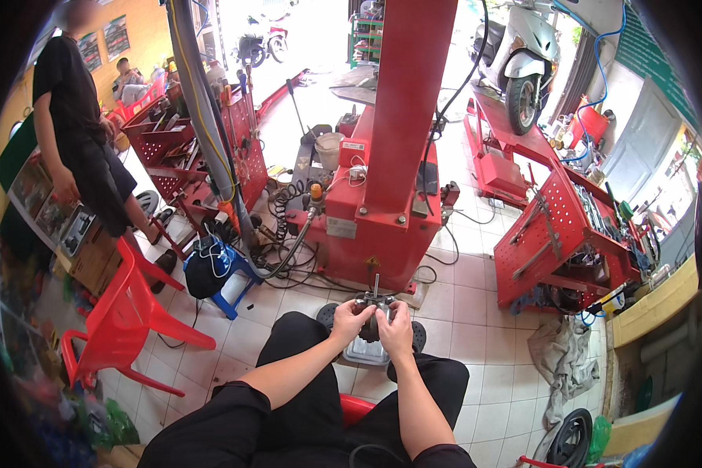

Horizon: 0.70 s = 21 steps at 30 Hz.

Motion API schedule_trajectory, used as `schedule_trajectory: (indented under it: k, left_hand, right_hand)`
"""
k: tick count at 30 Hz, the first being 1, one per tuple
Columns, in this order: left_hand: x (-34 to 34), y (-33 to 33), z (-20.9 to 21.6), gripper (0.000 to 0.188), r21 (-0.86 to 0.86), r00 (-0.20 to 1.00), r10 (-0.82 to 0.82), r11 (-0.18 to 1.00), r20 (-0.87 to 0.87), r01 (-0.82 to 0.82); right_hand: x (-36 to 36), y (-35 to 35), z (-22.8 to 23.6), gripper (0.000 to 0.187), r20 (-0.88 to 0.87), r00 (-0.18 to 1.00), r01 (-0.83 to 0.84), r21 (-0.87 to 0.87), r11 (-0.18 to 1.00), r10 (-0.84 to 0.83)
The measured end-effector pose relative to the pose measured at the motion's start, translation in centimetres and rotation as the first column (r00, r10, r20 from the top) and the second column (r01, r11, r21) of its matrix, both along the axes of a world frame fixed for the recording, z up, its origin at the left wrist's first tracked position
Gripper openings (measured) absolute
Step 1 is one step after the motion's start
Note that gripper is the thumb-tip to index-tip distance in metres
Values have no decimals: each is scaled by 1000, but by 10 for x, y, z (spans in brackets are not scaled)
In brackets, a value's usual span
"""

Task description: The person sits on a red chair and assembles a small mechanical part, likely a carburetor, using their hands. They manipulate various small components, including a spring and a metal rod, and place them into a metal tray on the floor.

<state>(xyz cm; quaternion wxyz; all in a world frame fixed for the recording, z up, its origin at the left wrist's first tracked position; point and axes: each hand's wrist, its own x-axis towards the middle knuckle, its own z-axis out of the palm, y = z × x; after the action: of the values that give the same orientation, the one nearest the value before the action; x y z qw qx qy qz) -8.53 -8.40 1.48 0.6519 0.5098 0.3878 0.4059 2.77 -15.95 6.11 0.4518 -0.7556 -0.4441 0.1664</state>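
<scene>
In front of my knees, my left hand (351,320) and my right hand (397,330) are closed on a dark, greasy metal machine part (370,331). My thumbs and fingers nearly meet over its top. A thin metal rod (377,284) stands upright at its far side; whether the two are joined I cannot make out. Just below my hands a silvery metal tray (366,359) rests on the floor between my feet. My fingers hide much of the part, so its exact kind is unclear.
A red lift post (402,117) rises from its base straight ahead. Left are a red plastic chair (125,320), a blue stool (234,273) and a standing person (78,125). A red tool cart (538,242) stands right, near a scooter (522,70). Hoses and cables (288,265) cross the floor.
</scene>
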Motion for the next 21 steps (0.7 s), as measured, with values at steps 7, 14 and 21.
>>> schedule_trajectory:
  k: [7,14,21]
  left_hand:
    - [-4,6,-7,11,-269,946,20,960,325,72]
    - [1,7,5,16,-436,889,-86,847,451,303]
    - [-3,13,-7,19,-409,896,-138,853,422,323]
  right_hand:
    - [0,1,-1,88,-560,811,-382,-291,877,167]
    - [3,-1,-27,61,-520,837,-277,-131,952,172]
    - [-3,-1,-17,47,-575,807,-268,-157,951,133]
